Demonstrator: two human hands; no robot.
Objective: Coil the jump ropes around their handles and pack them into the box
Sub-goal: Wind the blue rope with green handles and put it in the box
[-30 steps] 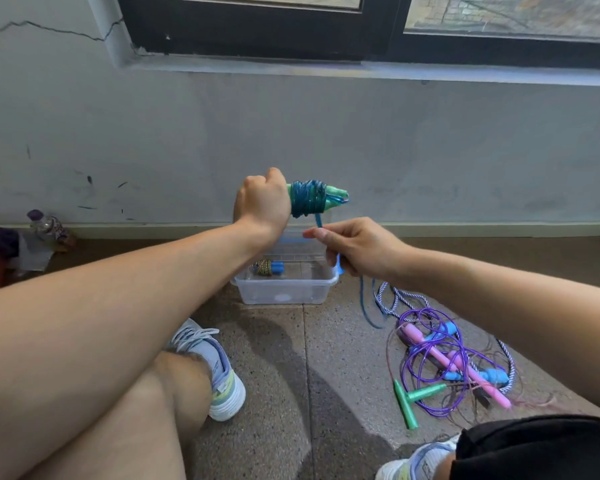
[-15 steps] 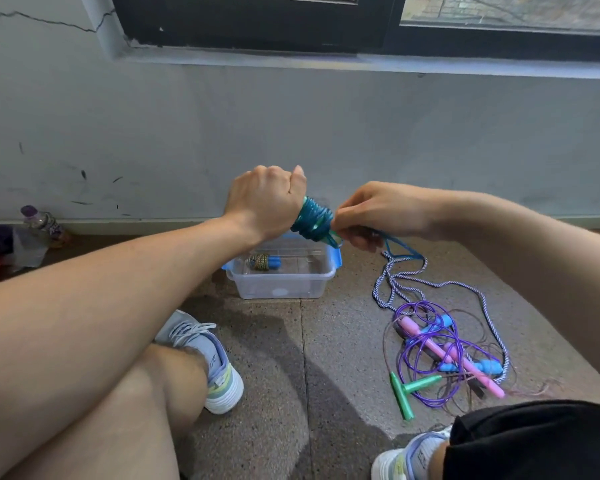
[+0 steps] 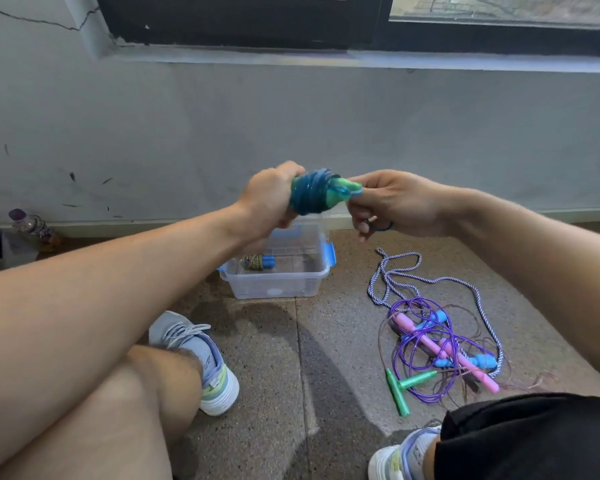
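Finishing the teal rope coil (image 3: pixel 311 197): left hand (image 3: pixel 269 199) gripping, right hand (image 3: pixel 394 202) pinching its tail.
One bundle (image 3: pixel 258 262) lying in the box (image 3: pixel 278 289); tangled ropes (image 3: pixel 437 341) waiting at 4 o'clock.

Green handles (image 3: pixel 338 195) wrapped in tight dark-blue rope coils (image 3: pixel 310 197), held up roughly level between both hands, narrow green tips poking out of the coil toward the right-hand grip; short loop of blue rope end (image 3: pixel 383 226) shows under the right fingers. Clear plastic box (image 3: pixel 278 273) with blue clips sits open on the floor below the grip, one already coiled rope with blue handles (image 3: pixel 258 262) lying inside. Below and right of the grip, a loose tangle on the floor: white-blue braided rope (image 3: pixel 400 277), purple rope (image 3: pixel 421 344), pink handles (image 3: pixel 445 348), light-blue handles (image 3: pixel 480 361), two crossed green handles (image 3: pixel 407 386).
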